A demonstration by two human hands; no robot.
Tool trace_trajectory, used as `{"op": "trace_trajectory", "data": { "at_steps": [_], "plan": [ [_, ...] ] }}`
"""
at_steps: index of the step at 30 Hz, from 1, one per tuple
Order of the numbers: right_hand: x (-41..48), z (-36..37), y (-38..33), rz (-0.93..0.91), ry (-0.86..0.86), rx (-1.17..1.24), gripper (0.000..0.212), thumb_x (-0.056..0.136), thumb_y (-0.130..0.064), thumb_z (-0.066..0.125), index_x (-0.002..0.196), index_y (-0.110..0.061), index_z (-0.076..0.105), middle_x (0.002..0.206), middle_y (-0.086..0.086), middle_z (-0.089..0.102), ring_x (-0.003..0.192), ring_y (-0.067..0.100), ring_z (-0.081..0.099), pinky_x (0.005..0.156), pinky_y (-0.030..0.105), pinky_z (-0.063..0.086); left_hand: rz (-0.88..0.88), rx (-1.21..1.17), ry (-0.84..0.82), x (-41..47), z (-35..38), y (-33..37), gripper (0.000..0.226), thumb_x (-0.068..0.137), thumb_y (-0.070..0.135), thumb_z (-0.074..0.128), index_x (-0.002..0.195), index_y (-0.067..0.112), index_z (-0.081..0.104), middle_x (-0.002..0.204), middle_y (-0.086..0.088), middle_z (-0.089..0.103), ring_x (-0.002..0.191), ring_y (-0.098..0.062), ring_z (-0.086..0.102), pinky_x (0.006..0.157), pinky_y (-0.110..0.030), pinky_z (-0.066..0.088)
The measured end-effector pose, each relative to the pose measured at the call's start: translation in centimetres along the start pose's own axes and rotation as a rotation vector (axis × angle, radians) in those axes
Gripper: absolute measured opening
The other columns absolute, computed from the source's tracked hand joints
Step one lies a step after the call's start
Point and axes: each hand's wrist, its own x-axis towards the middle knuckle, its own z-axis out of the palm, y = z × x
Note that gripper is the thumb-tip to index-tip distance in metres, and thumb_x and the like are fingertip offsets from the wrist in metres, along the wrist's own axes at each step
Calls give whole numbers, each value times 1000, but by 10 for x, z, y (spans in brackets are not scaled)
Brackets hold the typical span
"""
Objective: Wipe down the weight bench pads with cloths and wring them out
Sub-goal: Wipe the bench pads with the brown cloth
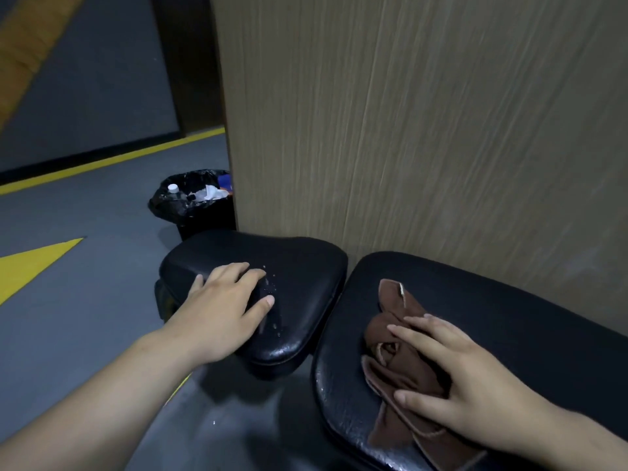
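Brown cloth (390, 311) lies bunched on the long pad (509, 317), its length running from far to near. The right hand (465, 379) lies flat on its near half, fingers (418, 334) spread and fairly straight, pressing rather than pinching. The seat pad (299, 266) sits just left across a gap, with droplets (272, 287) on its surface. The left hand (227, 307) rests there palm down, fingers loosely together, no cloth under it. Right hand is nearer the cloth; likely next a leftward sweep. Bin (190, 202) stands beyond, beside a wooden panel (407, 113).

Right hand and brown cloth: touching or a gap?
Touching. Head view shows the right hand flat on the brown cloth, no gap, pressing it onto the long bench pad.
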Motion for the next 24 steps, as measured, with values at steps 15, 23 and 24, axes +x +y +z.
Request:
{"op": "trace_trajectory", "data": {
  "at_steps": [15, 23, 24],
  "plan": [
    [164, 46, -96, -45, 6, -46, 90, 79, -79, 28, 156, -40, 5, 166, 4, -1, 151, 30, -7, 122, 47, -1, -185, -5, 5, 30, -2, -86, 54, 100, 52, 34, 148, 28, 34, 157, -1, 29, 146, -24, 21, 115, -51, 25],
    [241, 62, -155, -169, -70, -114, 87, 87, -71, 45, 157, -35, 5, 166, 11, 1, 150, 38, -4, 121, 54, -2, -266, -44, 191, 46, -8, -97, 48, 100, 47, 34, 143, 26, 41, 150, 2, 41, 139, -25, 32, 111, -54, 30],
    [254, 63, -157, -150, -70, -108, 88, 87, -71, 44, 157, -35, 5, 165, 11, 2, 150, 38, -3, 121, 54, -2, -271, -46, 205, 46, -9, -97, 48, 100, 48, 34, 142, 26, 42, 149, 2, 42, 139, -26, 33, 111, -54, 31]
  ]
}}
